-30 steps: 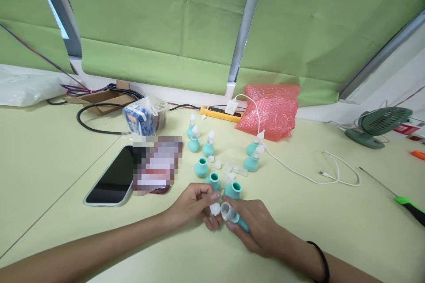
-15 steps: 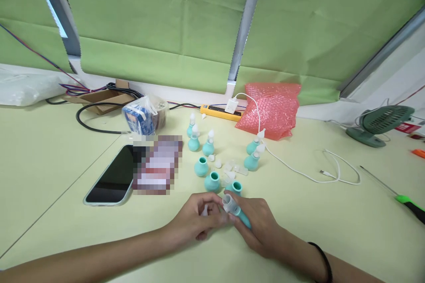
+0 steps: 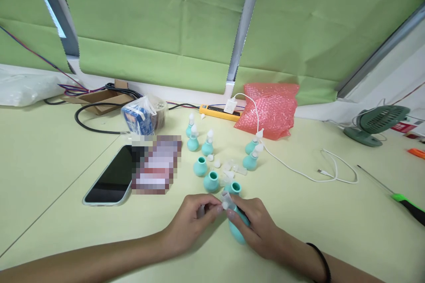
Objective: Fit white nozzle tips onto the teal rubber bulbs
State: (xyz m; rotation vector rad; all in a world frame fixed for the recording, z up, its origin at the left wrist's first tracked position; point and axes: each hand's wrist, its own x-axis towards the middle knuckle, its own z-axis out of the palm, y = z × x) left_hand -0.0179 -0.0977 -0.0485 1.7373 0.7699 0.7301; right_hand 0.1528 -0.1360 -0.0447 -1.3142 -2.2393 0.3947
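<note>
Step in hand, as I judge it: bringing a small white piece (image 3: 225,205) to the clear tube (image 3: 230,199) on a teal bulb (image 3: 238,231). My right hand (image 3: 258,222) has its fingers wrapped around the bulb, which leans with the tube's mouth up and leftward, just nearer than an open bulb (image 3: 235,188). Left hand (image 3: 195,219): thumb and fingertip nearly together, apparently pinching the piece beside the mouth; other fingers curled. Next move, I'd say, calls for careful alignment, right grip steady. Forearms converge from both lower corners.
</note>
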